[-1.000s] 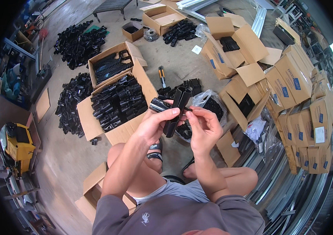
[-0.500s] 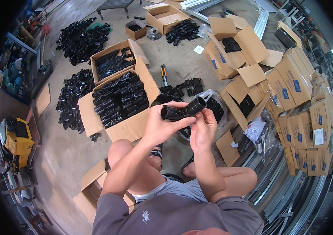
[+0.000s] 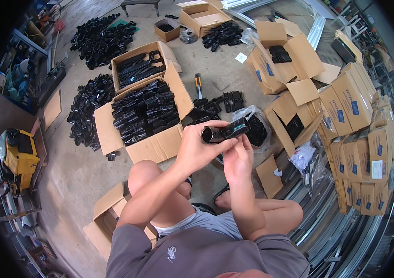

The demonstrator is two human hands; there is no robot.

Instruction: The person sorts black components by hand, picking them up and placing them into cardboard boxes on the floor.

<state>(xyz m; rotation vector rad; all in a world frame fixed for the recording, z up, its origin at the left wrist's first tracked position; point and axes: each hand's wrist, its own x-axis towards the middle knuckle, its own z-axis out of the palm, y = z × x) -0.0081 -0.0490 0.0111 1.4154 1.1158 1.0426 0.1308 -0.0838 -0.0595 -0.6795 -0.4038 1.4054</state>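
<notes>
Above my lap, my left hand [image 3: 196, 144] is wrapped round a black, glossy tubular part [image 3: 226, 133] with a round open end on the left. My right hand [image 3: 237, 160] pinches the same part from below, near its right end, with fingertips pressed together. Just beyond them on the floor lie a few black fittings [image 3: 233, 101] and a screwdriver [image 3: 198, 87] with an orange and black handle. Close to the right hand is a clear plastic bag [image 3: 265, 146] of small black pieces. The palm side of my left hand is hidden.
Left of my hands, an open carton [image 3: 153, 149] holds rows of black parts, with another carton [image 3: 141, 84] behind it. Heaps of black parts [image 3: 90, 106] lie further left. Open cartons [image 3: 292, 99], stacked closed boxes [image 3: 345, 111] and long metal profiles [image 3: 317, 222] fill the right.
The black tubular part has been turned in my hands, and its left open end now shows rounder. Both hands keep their hold. The whole view has shifted slightly.
</notes>
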